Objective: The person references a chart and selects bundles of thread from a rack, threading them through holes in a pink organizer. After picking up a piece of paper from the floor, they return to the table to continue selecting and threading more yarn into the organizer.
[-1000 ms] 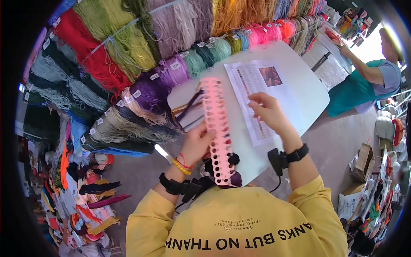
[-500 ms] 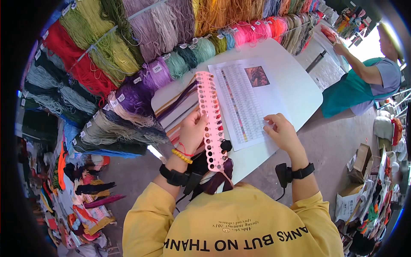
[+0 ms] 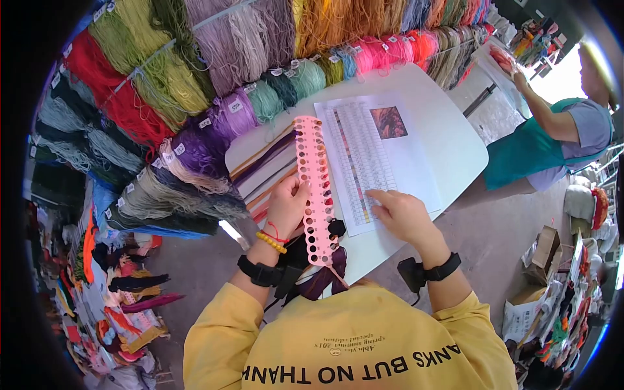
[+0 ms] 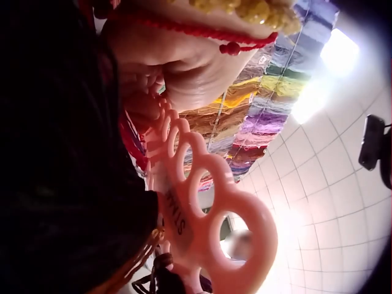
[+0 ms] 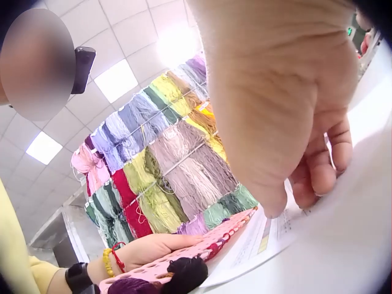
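My left hand [image 3: 287,207] grips a long pink thread holder [image 3: 314,214] by its left edge, thumb on top. Two rows of round holes run down it, several with coloured thread knotted through on the right side. Many thread strands [image 3: 266,168] hang off to the left; a black bundle [image 3: 337,227] and a dark purple one [image 3: 338,261] are at the near end. A printed colour chart [image 3: 416,162] with a small picture lies beside the holder. My right hand [image 3: 408,220] is over its lower part, index finger extended by the coloured column, other fingers loosely bent.
The white table [image 3: 461,136] carries the chart. Racks of labelled yarn skeins [image 3: 234,107] stand along its far and left sides. A person in a teal apron [image 3: 530,143] is at the right. Cardboard boxes [image 3: 546,257] and thread piles [image 3: 133,325] flank me.
My left hand and the holder shifted slightly left. My right hand swung from mid-chart out to the chart's lower right, then back left over its lower end.
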Motion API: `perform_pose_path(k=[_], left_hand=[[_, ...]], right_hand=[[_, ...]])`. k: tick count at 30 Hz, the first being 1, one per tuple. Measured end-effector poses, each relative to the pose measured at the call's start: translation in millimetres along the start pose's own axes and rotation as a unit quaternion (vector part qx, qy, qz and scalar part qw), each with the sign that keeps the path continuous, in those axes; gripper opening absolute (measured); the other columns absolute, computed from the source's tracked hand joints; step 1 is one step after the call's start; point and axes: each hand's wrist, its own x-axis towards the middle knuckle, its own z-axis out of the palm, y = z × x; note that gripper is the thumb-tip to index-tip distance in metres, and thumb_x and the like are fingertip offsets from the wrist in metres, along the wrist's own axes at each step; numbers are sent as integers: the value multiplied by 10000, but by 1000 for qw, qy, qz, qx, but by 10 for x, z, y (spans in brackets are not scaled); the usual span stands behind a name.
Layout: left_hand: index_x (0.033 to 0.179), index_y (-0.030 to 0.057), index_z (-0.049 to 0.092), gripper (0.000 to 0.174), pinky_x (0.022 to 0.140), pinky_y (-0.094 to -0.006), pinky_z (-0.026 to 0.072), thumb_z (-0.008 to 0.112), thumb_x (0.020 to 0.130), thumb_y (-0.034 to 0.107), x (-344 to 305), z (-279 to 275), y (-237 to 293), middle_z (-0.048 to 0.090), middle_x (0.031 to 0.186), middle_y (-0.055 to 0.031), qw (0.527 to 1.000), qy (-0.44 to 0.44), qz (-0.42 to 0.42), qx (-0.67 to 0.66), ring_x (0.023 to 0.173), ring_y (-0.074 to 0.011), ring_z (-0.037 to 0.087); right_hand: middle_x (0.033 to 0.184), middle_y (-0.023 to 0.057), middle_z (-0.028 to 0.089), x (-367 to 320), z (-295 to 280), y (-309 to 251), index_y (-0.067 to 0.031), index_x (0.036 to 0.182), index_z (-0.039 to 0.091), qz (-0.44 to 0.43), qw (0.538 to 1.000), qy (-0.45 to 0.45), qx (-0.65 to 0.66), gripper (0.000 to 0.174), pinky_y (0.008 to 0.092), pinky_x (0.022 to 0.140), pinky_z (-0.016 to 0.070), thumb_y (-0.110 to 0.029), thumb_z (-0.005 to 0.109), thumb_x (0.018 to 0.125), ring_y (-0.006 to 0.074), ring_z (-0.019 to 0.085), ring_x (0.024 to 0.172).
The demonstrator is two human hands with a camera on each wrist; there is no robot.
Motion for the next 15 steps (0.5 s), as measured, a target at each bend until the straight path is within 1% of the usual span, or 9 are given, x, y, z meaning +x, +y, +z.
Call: perform_pose_path(k=[6, 9, 15], left_hand=[[810, -37, 538, 201, 432, -223, 429, 543, 869, 155, -14, -2, 19, 563, 648, -41, 1000, 3, 1, 12, 480, -75, 506], [818, -36, 540, 200, 432, -224, 429, 545, 868, 157, 8, -4, -34, 561, 646, -41, 1000, 4, 8, 9, 478, -77, 505], [849, -34, 537, 186, 442, -227, 438, 542, 868, 152, -1, -1, -19, 556, 652, -38, 1000, 0, 4, 6, 486, -80, 510]], right_hand=[[775, 98, 636, 18, 20, -13, -139, 1102, 555, -19, 999, -2, -30, 305, 392, 621, 467, -180, 554, 800, 271, 611, 677], [749, 96, 641, -1, 23, -16, -142, 1139, 525, -6, 999, -26, -45, 334, 393, 631, 453, -190, 545, 809, 268, 611, 644], [696, 121, 635, -11, 20, -15, -138, 1172, 491, 13, 998, -32, -51, 372, 395, 672, 445, -214, 541, 811, 290, 609, 615]])
